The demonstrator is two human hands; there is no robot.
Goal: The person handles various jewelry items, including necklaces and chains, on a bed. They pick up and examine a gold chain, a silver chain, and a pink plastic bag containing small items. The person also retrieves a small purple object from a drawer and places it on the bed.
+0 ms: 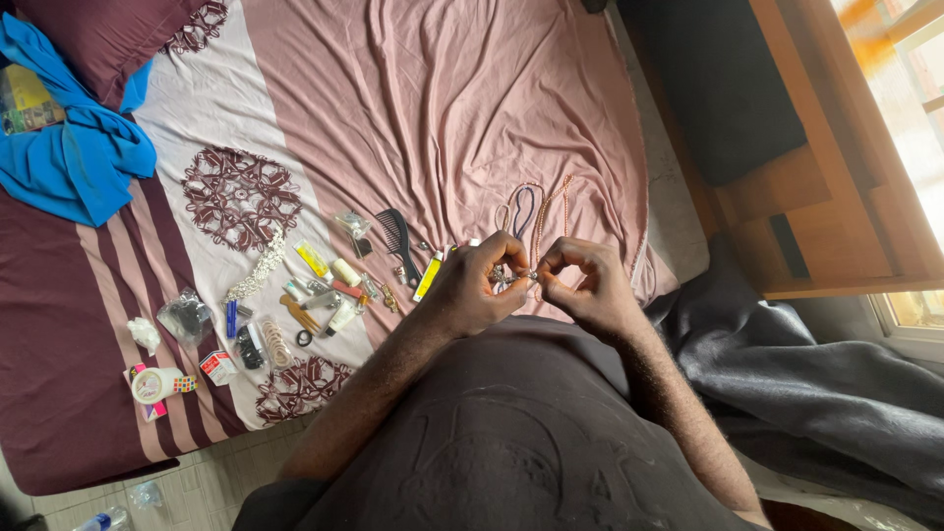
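Your left hand (479,285) and right hand (582,282) meet above the bed (442,108), fingers pinched narrow on a small metal jewellery piece (518,276) between them. You appear mid-way through working its tiny fastening; any further move needs fine fingertip control. The bead necklaces (543,211) lie just beyond.

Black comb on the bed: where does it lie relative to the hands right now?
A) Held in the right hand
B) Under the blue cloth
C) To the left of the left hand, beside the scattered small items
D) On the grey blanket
C: the black comb lies on the bedsheet just left of the left hand, at the edge of the small items; the right hand only pinches a small piece of jewellery.
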